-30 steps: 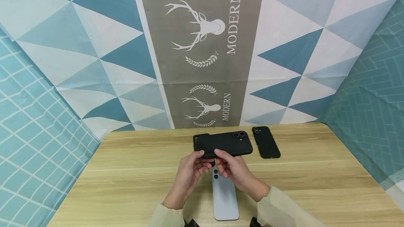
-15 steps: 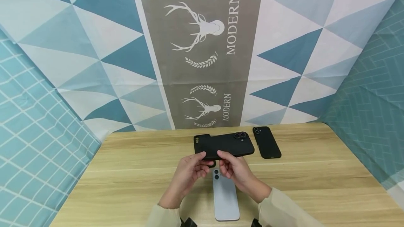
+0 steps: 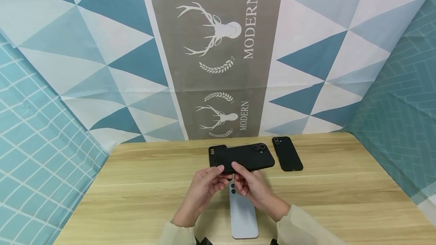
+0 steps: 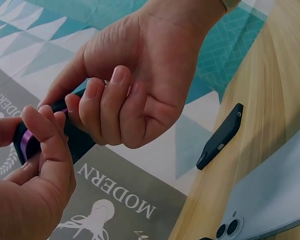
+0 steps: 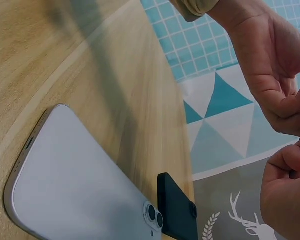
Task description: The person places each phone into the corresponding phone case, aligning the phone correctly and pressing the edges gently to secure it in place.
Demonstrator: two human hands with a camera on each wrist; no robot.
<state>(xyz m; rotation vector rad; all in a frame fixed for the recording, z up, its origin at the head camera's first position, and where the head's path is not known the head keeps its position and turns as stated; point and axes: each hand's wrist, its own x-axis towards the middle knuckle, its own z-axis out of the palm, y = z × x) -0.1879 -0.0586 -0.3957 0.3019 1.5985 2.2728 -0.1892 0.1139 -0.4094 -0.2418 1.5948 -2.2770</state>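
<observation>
Both hands hold a black phone case (image 3: pixel 246 157) sideways above the table in the head view. Whether a phone sits inside is hidden. My left hand (image 3: pixel 206 186) pinches its lower edge near the left end, thumb on the back face. Close beside it, my right hand (image 3: pixel 253 188) pinches the same edge, with thumb on top and fingers curled beneath. The left wrist view shows a purple strip along the case's (image 4: pixel 27 142) inner edge. A pale phone (image 3: pixel 243 214) with two lenses lies back up below the hands.
Another black case (image 3: pixel 212 152), with small camera openings, lies partly hidden behind the held one. To the right, a black phone or case (image 3: pixel 288 155) rests on the wooden table (image 3: pixel 340 184). Patterned cloth (image 3: pixel 303 41) hangs behind.
Both hands and the held case shift only slightly. The right thumb slides a little left along the lower edge, nearer the left thumb. The things on the table stay put.
</observation>
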